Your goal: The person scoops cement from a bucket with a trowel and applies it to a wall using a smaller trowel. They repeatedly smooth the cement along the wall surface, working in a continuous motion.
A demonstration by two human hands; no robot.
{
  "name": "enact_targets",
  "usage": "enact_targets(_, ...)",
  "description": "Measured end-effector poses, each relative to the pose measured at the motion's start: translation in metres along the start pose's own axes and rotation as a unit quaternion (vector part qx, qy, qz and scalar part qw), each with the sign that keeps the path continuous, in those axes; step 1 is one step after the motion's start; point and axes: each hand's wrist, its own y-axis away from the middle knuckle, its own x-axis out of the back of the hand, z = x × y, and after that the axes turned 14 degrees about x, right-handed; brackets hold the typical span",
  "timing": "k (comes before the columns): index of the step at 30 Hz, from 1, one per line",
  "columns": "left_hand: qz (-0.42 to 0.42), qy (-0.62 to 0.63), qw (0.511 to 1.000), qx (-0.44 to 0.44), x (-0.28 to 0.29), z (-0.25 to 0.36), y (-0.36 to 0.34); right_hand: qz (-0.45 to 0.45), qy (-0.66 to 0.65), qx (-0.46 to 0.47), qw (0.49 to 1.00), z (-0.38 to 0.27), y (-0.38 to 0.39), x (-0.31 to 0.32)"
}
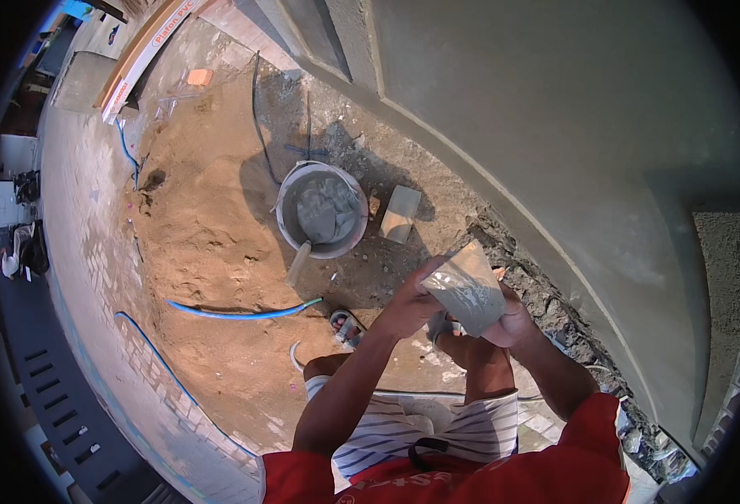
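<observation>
Between my two hands is a flat, roughly rectangular grey piece point(469, 290) with a wet, shiny smear on its face; its exact kind I cannot make out. My left hand point(412, 298) grips its left edge, and my right hand point(511, 319) is closed on its lower right edge. Ahead and to the left of the hands stands a pale bucket point(284, 220) containing grey wet mortar point(336, 200). A trowel rests in it, its light handle point(299, 265) hanging over the near rim. Right of the bucket, a grey block point(401, 210) lies on the ground.
A smooth grey plastered wall point(546, 109) rises on the right, with rubble point(538, 294) along its foot. Brown sand point(202, 218) spreads to the left. Blue hoses point(244, 313) cross it. A long box point(147, 59) lies at the far left, near an orange brick piece point(199, 77).
</observation>
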Motion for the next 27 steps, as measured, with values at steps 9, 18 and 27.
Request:
enact_targets(9,0.004,0.083,0.995,-0.061,0.134,-0.142,-0.124,-0.025,0.124,0.041,0.991,0.052,-0.088,0.174)
enact_targets(18,0.122,-0.003,0.984,-0.133,0.218,-0.17,-0.179,0.056,0.042,0.145,0.987,0.089,-0.099,0.337)
enact_targets(27,0.416,-0.232,0.845,-0.241,0.268,-0.2,-0.195,0.017,-0.026,0.147,0.989,0.102,-0.105,0.344)
